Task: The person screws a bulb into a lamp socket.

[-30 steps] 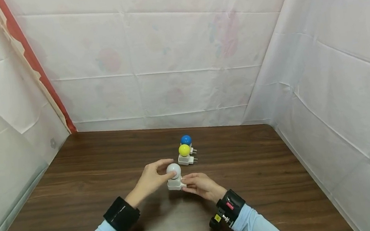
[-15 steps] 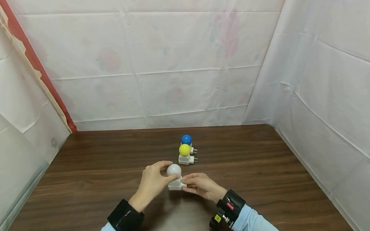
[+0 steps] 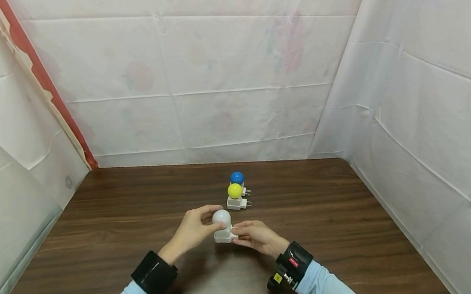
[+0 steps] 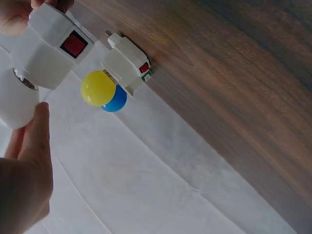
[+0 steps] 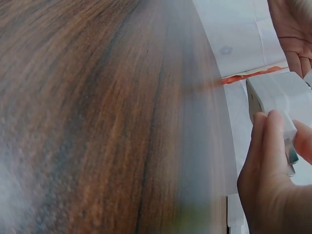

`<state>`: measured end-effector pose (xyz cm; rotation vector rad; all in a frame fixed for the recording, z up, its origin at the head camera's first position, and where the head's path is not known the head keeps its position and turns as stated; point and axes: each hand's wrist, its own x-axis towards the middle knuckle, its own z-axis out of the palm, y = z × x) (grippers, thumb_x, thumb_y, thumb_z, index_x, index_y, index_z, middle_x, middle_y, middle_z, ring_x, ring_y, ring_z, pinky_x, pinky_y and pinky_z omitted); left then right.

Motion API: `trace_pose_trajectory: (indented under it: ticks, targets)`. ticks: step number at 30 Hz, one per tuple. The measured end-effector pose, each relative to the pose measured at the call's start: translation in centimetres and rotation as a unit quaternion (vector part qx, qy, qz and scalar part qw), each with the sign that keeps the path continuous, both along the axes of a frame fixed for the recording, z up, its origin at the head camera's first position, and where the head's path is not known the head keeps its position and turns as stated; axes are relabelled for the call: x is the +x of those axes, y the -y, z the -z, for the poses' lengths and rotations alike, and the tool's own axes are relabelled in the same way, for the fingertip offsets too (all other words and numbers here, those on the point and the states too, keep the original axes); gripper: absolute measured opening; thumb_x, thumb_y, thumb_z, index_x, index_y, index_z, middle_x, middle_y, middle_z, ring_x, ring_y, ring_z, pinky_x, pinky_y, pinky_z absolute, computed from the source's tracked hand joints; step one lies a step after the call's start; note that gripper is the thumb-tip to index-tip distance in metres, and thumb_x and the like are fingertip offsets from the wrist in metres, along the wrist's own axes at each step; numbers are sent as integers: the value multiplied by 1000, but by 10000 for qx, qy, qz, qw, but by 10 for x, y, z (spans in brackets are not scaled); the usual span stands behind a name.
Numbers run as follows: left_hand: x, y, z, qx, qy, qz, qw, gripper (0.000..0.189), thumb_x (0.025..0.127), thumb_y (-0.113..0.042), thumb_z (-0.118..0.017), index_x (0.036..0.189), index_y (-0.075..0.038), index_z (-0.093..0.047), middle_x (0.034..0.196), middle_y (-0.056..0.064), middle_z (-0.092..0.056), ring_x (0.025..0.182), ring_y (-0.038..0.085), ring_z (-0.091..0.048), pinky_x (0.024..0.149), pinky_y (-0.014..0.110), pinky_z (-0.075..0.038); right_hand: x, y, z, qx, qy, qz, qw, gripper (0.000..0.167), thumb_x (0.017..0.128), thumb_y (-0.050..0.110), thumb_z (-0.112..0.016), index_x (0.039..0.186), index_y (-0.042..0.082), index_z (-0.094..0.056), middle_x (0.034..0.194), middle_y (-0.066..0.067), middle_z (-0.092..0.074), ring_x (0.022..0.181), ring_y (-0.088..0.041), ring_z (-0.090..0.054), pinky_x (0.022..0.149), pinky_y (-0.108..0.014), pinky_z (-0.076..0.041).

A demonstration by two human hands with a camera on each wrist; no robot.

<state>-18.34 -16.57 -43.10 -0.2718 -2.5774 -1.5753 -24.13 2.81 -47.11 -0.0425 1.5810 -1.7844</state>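
Between the thumb and fingers of my left hand is a round white light bulb, which sits in a white plug-in lamp socket. A strip of metal shows between bulb and socket in the left wrist view, where a red switch is visible on the socket's side. My right hand pinches the plug end of this socket, covering most of its prongs. The right wrist view shows fingers along the socket's body and the thumb opposite.
Behind the hands stand two similar sockets with prongs pointing right, one bearing a yellow bulb, the other a blue bulb. They rest on a brown wooden table. White sheeting surrounds the table's back and sides.
My left hand swung slightly right, its thumb crossing the bulb's base, then turned back left. The right hand and socket stay almost in place.
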Motion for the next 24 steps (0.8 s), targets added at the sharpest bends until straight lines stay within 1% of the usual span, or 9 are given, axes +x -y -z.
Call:
trace_pose_trajectory:
  ticks: [5,7,11,16,21,22,23,24]
  targets:
    - [-3,6,2,31,-43,642,9979,39,85,-12,-65,121,-2,-56,121,18,-58,112,31,-56,87,35,-50,1,0,0,-1,29,-22,10000,33,89,7,-58,117,-8,-52,102,-9,-60,84,-13,-63,84,-28,-52]
    - [-4,8,2,57,-40,841,9964,38,86,-8,-62,123,-1,-55,122,20,-57,113,33,-55,88,37,-50,1,0,0,-5,16,-43,10000,33,89,7,-58,118,-8,-52,102,-10,-60,84,-13,-63,84,-28,-52]
    - [-5,11,1,86,52,1006,9949,38,87,-6,-59,125,-1,-53,124,21,-55,114,35,-54,88,39,-50,1,1,0,6,-1,-72,10000,34,89,7,-58,118,-9,-52,102,-10,-60,84,-13,-63,84,-28,-52]
    - [-4,11,0,170,223,979,9948,38,88,-5,-59,125,-3,-53,125,20,-54,115,33,-54,89,39,-50,1,1,0,12,-3,-74,10000,33,88,8,-59,117,-8,-52,103,-10,-60,84,-14,-63,84,-28,-52]
    - [-4,11,2,289,214,978,9946,40,89,-8,-58,128,-3,-51,127,20,-53,116,33,-53,88,38,-50,2,0,0,4,-19,-60,10000,33,88,8,-59,117,-7,-52,103,-10,-60,84,-13,-63,84,-28,-52]
    - [-4,10,2,305,181,936,9950,41,88,-10,-59,128,-3,-51,128,20,-53,116,33,-53,88,37,-50,2,0,0,2,-18,-55,10000,33,89,8,-59,117,-7,-52,103,-9,-60,84,-13,-63,84,-28,-52]
    - [-3,9,2,300,164,821,9960,42,88,-11,-61,127,-2,-51,127,19,-53,116,33,-53,88,38,-50,2,0,1,4,-11,-46,10000,33,89,8,-59,117,-7,-52,102,-9,-60,84,-13,-63,84,-28,-52]
    - [-1,7,-2,277,166,656,9973,42,87,-11,-62,126,-2,-52,126,19,-55,116,32,-53,88,38,-50,1,0,1,6,-2,-38,10000,33,89,8,-59,117,-7,-52,101,-9,-60,84,-13,-63,84,-28,-52]
